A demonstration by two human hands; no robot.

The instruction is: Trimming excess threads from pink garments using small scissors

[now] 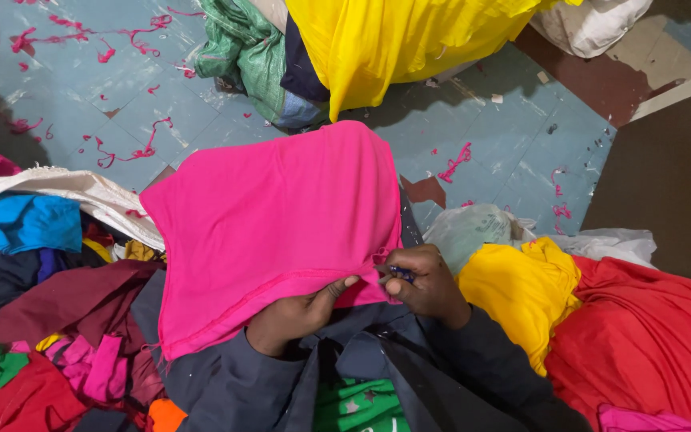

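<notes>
A bright pink piece of cloth (273, 224) is spread out over my lap. My left hand (293, 316) grips its lower hem from underneath, thumb on the edge. My right hand (429, 284) is at the cloth's lower right corner and holds a small dark-blue tool (400, 274) against the hem; the tool is mostly hidden by my fingers. Both forearms wear dark grey sleeves.
Yellow cloth (521, 292) and red cloth (649, 336) lie at my right. A heap of mixed coloured scraps (49, 312) sits at my left beside a white sack (81, 192). A large yellow bundle (393, 40) and green sack (241, 56) stand ahead on the blue tiled floor (105, 96), littered with pink trimmings.
</notes>
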